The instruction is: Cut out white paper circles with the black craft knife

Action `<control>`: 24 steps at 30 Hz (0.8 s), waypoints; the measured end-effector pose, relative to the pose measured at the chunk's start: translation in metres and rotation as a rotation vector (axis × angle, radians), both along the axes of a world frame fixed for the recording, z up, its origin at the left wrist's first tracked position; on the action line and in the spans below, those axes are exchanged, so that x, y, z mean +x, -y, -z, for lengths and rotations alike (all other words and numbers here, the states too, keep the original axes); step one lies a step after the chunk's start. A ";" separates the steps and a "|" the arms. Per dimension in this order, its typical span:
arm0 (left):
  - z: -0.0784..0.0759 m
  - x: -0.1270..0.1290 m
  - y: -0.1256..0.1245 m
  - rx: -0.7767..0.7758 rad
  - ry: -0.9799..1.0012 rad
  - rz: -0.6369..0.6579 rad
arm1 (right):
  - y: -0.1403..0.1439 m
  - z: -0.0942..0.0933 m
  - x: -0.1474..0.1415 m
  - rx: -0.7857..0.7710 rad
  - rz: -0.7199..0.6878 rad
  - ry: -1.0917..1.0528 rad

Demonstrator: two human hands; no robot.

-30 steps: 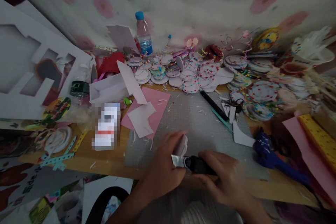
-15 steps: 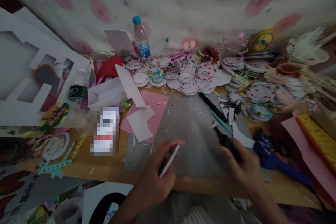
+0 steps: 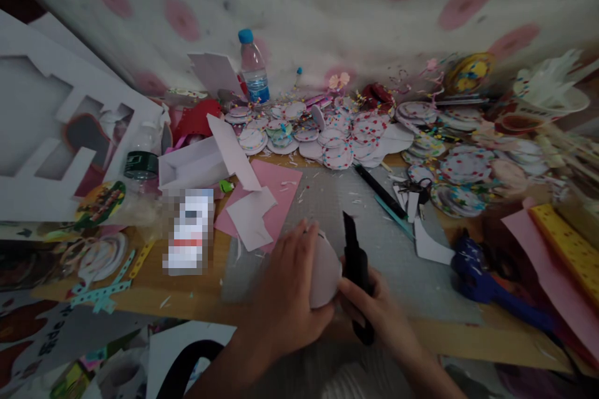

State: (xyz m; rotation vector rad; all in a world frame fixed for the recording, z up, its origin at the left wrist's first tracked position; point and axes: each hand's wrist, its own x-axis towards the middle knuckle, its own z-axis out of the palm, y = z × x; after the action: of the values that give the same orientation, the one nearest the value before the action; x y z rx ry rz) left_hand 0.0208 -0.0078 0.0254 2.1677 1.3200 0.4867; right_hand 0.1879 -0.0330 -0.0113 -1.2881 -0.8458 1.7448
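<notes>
My left hand (image 3: 287, 290) is closed around a pale, rounded flat piece (image 3: 326, 271) that looks like foam board, its face turned to the right. Close beside it, my right hand (image 3: 372, 302) grips a black utility knife (image 3: 357, 271) with the dark blade pointing up and away from me. The right thumb and fingertips reach the right edge of the pale piece. Both hands are above the grey cutting mat (image 3: 322, 199), near the table's front edge. What the left fingers touch behind the piece is hidden.
Pink paper (image 3: 283, 199) with white offcuts lies at the mat's left. Behind are many decorated discs (image 3: 337, 137) and a water bottle (image 3: 253, 68). A blue glue gun (image 3: 472, 274), keys (image 3: 416, 187) and a black stick-like object (image 3: 380, 190) lie to the right. A white box (image 3: 194, 165) stands left.
My right hand has brought the knife leftward, close to the left hand, with the blade now upright. My left hand has turned the pale piece from edge-on to show its face.
</notes>
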 end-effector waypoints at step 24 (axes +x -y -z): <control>0.005 -0.011 0.005 -0.353 0.039 0.083 | -0.022 -0.006 0.001 -0.052 0.155 0.132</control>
State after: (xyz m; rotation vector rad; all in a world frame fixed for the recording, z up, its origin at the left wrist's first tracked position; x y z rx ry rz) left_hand 0.0099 -0.0125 0.0202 1.9007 1.1887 0.2402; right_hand 0.1892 -0.0107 -0.0051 -1.4768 -0.7567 1.5832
